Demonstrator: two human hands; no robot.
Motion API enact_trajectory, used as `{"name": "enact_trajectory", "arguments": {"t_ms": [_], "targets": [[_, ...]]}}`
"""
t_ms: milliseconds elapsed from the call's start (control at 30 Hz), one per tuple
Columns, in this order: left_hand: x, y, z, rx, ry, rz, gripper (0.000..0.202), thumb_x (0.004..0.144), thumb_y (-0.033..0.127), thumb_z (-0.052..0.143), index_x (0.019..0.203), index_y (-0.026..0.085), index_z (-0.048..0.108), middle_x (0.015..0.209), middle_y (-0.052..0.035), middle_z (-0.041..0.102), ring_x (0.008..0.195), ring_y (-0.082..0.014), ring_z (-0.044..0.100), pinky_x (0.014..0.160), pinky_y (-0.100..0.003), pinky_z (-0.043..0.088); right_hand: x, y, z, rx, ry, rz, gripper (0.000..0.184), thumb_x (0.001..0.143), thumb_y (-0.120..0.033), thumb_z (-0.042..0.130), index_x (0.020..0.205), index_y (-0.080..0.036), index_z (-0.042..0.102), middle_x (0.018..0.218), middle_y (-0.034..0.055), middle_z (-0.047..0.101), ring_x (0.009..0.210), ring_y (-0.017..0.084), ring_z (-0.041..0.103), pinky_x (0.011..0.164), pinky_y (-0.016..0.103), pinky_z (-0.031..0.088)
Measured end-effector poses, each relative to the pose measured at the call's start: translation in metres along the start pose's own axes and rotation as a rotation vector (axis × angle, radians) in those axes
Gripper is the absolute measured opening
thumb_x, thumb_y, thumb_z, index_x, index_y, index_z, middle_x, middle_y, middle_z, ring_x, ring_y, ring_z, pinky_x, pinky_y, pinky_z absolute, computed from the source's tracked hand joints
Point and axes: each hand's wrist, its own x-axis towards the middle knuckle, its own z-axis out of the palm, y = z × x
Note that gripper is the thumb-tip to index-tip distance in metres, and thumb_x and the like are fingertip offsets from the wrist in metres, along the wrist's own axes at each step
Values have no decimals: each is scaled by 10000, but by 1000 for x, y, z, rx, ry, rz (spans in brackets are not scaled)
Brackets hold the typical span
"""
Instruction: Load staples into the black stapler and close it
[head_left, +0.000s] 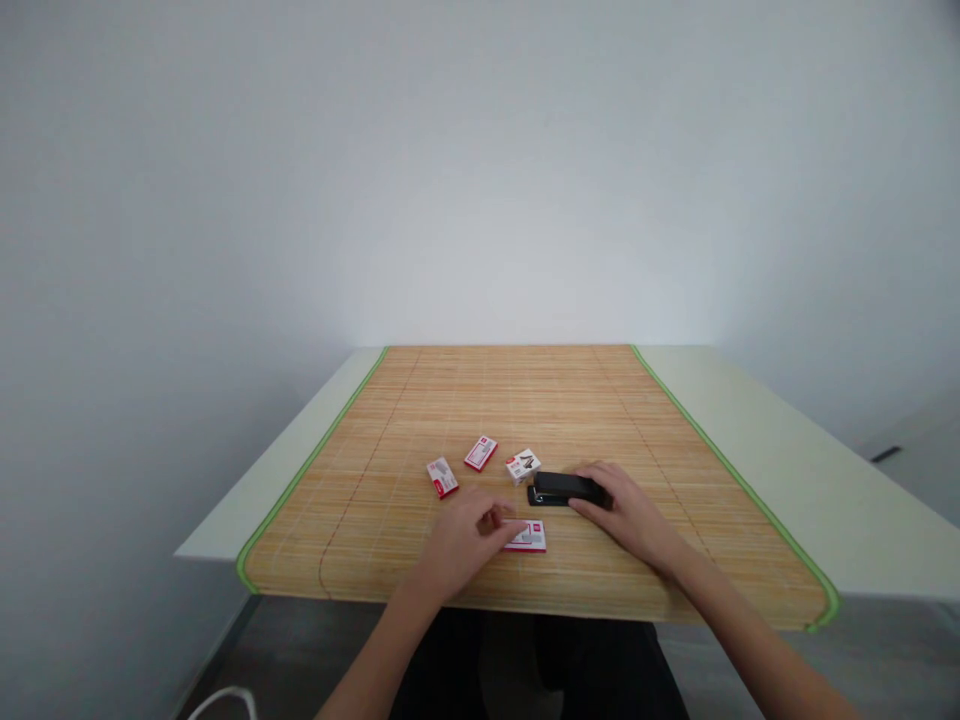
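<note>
A black stapler [556, 486] lies flat on the mat, its front end pointing left. My right hand [624, 510] is wrapped around its rear end, thumb along the near side and fingers over the top. Close to the front edge lies a flat red-and-white box [531, 537], probably of staples. My left hand [466, 530] hovers at this box's left end, the thumb reaching over it and a gap between thumb and index finger. It covers part of the box; whether the thumb touches it I cannot tell.
Beyond my left hand lie two more flat red-and-white boxes, one at the left [442, 477] and one farther back [481, 453]. A thicker small white box [523, 465] stands just behind the stapler's front. A bamboo mat [510, 390] with green edging covers the white table [750, 430], against a wall.
</note>
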Motion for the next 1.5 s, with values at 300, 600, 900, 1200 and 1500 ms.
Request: {"name": "enact_trajectory", "arguments": {"t_ms": [300, 600, 900, 1200, 1500], "targets": [[-4, -88, -44, 312, 164, -74, 603, 949, 506, 613, 1482, 256, 479, 1548, -91, 488, 1464, -299, 390, 1226, -504, 278, -6, 9, 11, 27, 119, 33, 378, 926, -368, 646, 1295, -286, 632, 1262, 74, 672, 1176, 287, 598, 1045, 474, 469], [-5, -91, -45, 266, 163, -41, 542, 923, 494, 656, 1397, 256, 547, 1505, -84, 534, 1425, -284, 446, 1211, -495, 310, -6, 9, 11, 17, 131, 38, 321, 923, -390, 645, 1223, -276, 654, 1197, 77, 685, 1128, 296, 606, 997, 474, 492], [-5, -87, -44, 260, 170, -46, 532, 909, 446, 671, 1388, 247, 550, 1500, -99, 538, 1415, -299, 456, 1208, -519, 301, -7, 11, 13, -2, 188, 67, 419, 935, -385, 616, 1339, -276, 600, 1277, 88, 654, 1191, 307, 576, 1040, 491, 471], [-5, -79, -44, 220, 181, -65, 565, 882, 462, 702, 1381, 244, 552, 1486, -106, 541, 1410, -298, 460, 1216, -517, 284, -6, 17, 15, -26, 171, 51, 461, 923, -382, 612, 1368, -271, 582, 1284, 93, 648, 1188, 309, 573, 1031, 498, 471], [12, 2, 13, 301, 62, 105, 1126, 702, 744, 754, 1620, 344, 238, 1681, -110, 255, 1556, -408, 159, 1227, -677, 79, -6, 18, 16, -66, 144, 6, 463, 918, -373, 614, 1366, -264, 573, 1311, 92, 637, 1206, 303, 571, 1056, 489, 449]]}}
